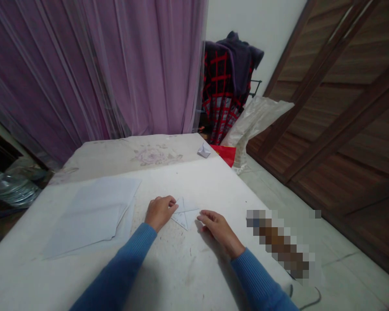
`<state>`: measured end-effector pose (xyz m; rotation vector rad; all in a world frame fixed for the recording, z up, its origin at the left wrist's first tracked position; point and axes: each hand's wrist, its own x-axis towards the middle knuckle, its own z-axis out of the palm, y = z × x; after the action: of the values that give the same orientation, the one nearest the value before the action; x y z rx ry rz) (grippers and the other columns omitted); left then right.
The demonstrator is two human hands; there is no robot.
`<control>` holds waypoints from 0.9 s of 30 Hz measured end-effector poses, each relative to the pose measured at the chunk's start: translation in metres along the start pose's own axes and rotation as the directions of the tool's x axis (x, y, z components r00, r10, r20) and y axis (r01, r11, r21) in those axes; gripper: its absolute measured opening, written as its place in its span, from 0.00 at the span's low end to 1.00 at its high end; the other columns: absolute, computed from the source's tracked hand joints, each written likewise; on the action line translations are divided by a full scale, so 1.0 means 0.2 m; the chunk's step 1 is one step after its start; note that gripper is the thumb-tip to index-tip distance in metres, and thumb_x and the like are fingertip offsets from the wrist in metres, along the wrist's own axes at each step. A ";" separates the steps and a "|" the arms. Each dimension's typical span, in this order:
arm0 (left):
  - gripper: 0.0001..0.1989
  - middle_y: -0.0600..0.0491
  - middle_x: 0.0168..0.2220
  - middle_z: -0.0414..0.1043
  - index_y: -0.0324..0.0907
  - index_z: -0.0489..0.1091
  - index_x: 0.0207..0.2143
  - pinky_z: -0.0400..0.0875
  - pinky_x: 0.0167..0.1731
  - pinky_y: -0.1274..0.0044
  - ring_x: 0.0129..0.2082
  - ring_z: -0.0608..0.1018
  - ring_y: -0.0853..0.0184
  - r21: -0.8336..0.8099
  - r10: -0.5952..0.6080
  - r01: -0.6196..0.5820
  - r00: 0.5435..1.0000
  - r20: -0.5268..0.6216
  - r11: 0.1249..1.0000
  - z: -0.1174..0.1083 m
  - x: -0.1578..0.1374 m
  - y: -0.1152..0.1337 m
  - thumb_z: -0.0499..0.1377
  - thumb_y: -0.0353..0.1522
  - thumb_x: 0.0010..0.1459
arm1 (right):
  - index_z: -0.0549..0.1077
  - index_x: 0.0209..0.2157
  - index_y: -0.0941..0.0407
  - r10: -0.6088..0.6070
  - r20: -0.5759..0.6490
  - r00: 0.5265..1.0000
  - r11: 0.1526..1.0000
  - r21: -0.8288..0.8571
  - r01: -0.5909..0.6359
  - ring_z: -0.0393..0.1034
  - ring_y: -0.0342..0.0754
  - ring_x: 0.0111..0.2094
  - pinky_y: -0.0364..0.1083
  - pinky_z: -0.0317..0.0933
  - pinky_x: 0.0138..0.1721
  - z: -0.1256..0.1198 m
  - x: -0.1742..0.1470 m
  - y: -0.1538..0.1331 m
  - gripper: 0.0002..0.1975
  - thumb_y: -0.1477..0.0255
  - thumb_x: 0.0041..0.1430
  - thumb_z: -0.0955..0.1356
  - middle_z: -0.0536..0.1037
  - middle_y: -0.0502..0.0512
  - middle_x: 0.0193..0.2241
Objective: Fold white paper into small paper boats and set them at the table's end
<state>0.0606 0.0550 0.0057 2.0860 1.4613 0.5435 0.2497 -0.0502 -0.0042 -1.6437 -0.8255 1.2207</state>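
Observation:
A small folded piece of white paper (185, 216) with crossing creases lies on the white-covered table, and small marks show near its lower edges. My left hand (161, 211) pinches it at the left side between thumb and fingers. At its right corner is my right hand (218, 229), with fingers loosely bent and a gap between thumb and forefinger. The right fingertips are at or very close to the corner; whether they touch it is hard to tell. Both forearms wear blue knitted sleeves.
A stack of white sheets (94, 211) lies on the table's left. Near the far right corner sits a small folded paper shape (204, 150). Beyond are a purple curtain (149, 65), hung clothes (223, 82), a whitish plastic bag (256, 121) and a wooden wardrobe (337, 108). A large water bottle (13, 190) stands left.

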 end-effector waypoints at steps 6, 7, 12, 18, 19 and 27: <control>0.04 0.56 0.27 0.72 0.43 0.69 0.24 0.64 0.38 0.75 0.33 0.73 0.66 -0.271 -0.076 0.068 0.997 -0.020 0.960 0.02 0.05 0.01 0.60 0.31 0.49 | 0.70 0.49 0.61 0.093 -0.031 0.995 0.977 0.198 -0.085 0.75 0.46 0.30 0.38 0.55 0.18 -0.02 -0.07 -0.02 0.25 0.65 0.51 0.74 0.78 0.64 0.43; 0.04 0.56 0.28 0.72 0.42 0.68 0.24 0.64 0.37 0.75 0.33 0.73 0.66 -0.340 -0.095 0.082 0.995 -0.023 0.937 0.03 0.05 0.01 0.60 0.32 0.50 | 0.70 0.49 0.61 0.098 -0.029 0.995 0.971 0.221 -0.089 0.76 0.47 0.31 0.38 0.57 0.19 -0.03 -0.08 -0.02 0.26 0.65 0.50 0.74 0.77 0.65 0.45; 0.15 0.54 0.28 0.73 0.41 0.67 0.32 0.68 0.30 0.76 0.30 0.76 0.66 -0.677 -0.187 0.162 0.982 0.036 0.718 0.06 -0.03 0.06 0.57 0.44 0.52 | 0.69 0.54 0.56 0.021 0.031 0.999 0.934 0.355 -0.031 0.73 0.54 0.45 0.45 0.68 0.32 0.03 -0.08 0.04 0.36 0.62 0.43 0.77 0.71 0.67 0.55; 0.24 0.51 0.34 0.75 0.42 0.65 0.38 0.72 0.34 0.76 0.33 0.78 0.66 -0.883 -0.238 0.157 0.970 0.054 0.442 0.19 -0.16 0.19 0.63 0.49 0.46 | 0.77 0.44 0.58 -0.262 -0.073 0.962 0.885 0.379 0.270 0.74 0.55 0.41 0.51 0.68 0.40 0.22 -0.02 0.02 0.26 0.58 0.44 0.75 0.80 0.62 0.41; 0.24 0.50 0.35 0.75 0.42 0.65 0.39 0.72 0.34 0.76 0.34 0.78 0.66 -0.907 -0.249 0.159 0.967 0.063 0.389 0.21 -0.18 0.21 0.65 0.47 0.45 | 0.78 0.41 0.59 -0.283 -0.102 0.954 0.888 0.347 0.301 0.74 0.55 0.39 0.52 0.68 0.40 0.24 -0.01 0.01 0.23 0.58 0.46 0.74 0.81 0.62 0.38; 0.35 0.43 0.52 0.69 0.44 0.57 0.60 0.73 0.43 0.72 0.44 0.78 0.64 -0.844 -0.334 0.138 0.941 -0.051 0.518 0.27 -0.23 0.11 0.65 0.32 0.50 | 0.79 0.40 0.53 -0.854 -0.051 0.518 0.449 -0.575 0.684 0.71 0.51 0.42 0.49 0.61 0.44 0.04 0.08 -0.05 0.12 0.76 0.57 0.66 0.80 0.56 0.39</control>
<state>0.0933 -0.0044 -0.0231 1.0536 1.1903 1.1128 0.2473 -0.0305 -0.0019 -1.4487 -1.5350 0.0194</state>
